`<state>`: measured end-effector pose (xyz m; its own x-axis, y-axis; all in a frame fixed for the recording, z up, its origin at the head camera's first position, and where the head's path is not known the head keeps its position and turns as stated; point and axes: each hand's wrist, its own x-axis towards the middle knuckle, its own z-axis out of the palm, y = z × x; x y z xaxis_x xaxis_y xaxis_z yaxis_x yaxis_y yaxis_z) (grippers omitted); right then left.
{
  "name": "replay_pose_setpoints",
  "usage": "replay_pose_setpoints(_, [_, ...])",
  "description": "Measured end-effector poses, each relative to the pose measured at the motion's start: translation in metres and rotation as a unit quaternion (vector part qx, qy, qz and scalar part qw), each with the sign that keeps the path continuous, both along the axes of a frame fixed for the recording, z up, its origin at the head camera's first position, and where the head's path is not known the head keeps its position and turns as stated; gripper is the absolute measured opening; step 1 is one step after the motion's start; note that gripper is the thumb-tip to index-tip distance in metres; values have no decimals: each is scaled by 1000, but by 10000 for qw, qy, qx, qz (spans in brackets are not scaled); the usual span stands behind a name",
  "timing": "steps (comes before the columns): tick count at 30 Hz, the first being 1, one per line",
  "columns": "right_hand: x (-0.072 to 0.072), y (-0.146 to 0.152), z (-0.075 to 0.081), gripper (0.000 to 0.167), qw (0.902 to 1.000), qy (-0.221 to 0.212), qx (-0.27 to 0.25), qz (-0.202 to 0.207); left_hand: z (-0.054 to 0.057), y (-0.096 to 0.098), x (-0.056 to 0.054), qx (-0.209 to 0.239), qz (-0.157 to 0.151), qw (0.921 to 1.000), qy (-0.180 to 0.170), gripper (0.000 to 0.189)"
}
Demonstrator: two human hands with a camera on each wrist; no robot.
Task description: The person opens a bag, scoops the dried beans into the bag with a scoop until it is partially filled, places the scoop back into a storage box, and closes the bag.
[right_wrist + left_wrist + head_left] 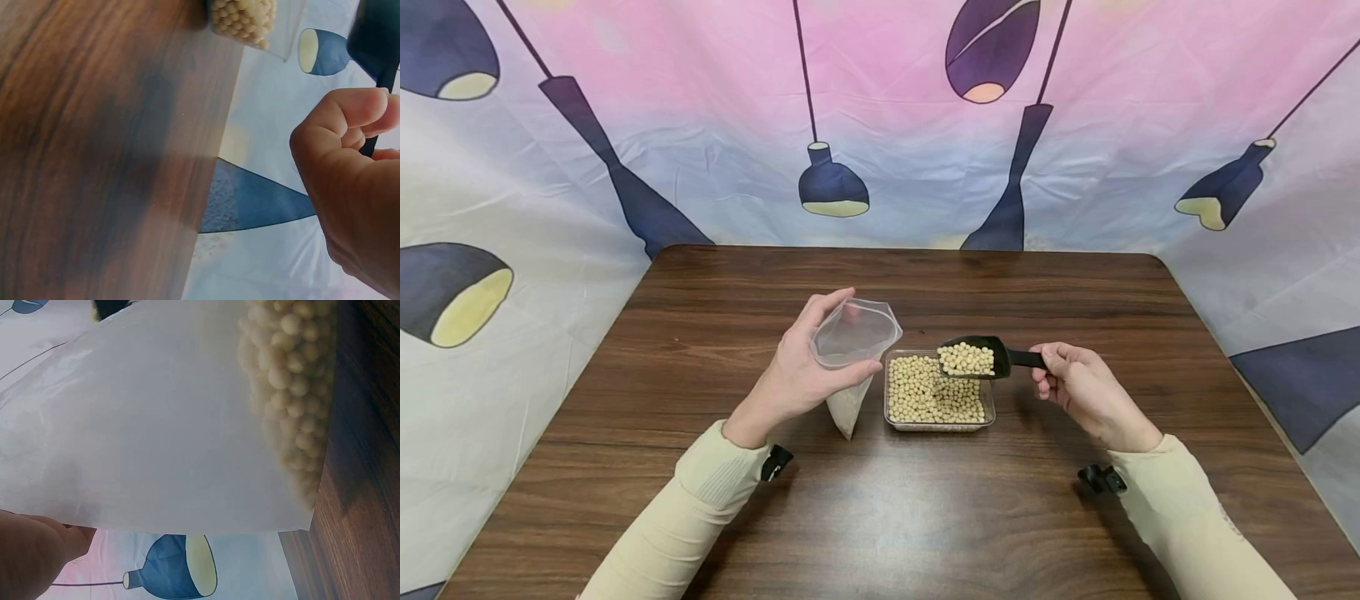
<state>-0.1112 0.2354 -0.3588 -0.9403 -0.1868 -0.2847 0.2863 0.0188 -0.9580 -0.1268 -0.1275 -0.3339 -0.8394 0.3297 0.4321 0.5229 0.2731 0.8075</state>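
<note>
In the head view my left hand [797,358] grips a translucent plastic bag [856,333] near its top, thumb on the near side and fingers on the far side. The bag's mouth gapes, and soybeans [294,387] fill its lower part in the left wrist view. My right hand [1086,387] pinches the handle of a black scoop [1003,358], which carries a heap of soybeans [966,359]. The scoop hangs over the back right of a clear plastic box [940,427] full of soybeans. In the right wrist view, fingers [359,106] curl round the handle.
The bag and box stand side by side on a dark wooden table [880,517]. Behind the table's far edge hangs a printed cloth [737,167] with lamp shapes. Small black wrist mounts [1101,479] sit at both cuffs.
</note>
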Motion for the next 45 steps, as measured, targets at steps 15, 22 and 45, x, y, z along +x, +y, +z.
replay_pose_setpoints(15, [-4,-10,37,41,9919,602,-1099,-187,-3,1,1,-12,5,10000,-12,84])
replay_pose_setpoints(22, [-7,-30,58,37,9843,1007,-1450,-63,-3,1,2,-23,26,9999,-152,84])
replay_pose_setpoints(45, [-18,-77,83,22,9727,2105,-924,-315,0,3,1,-85,-49,10000,-11,85])
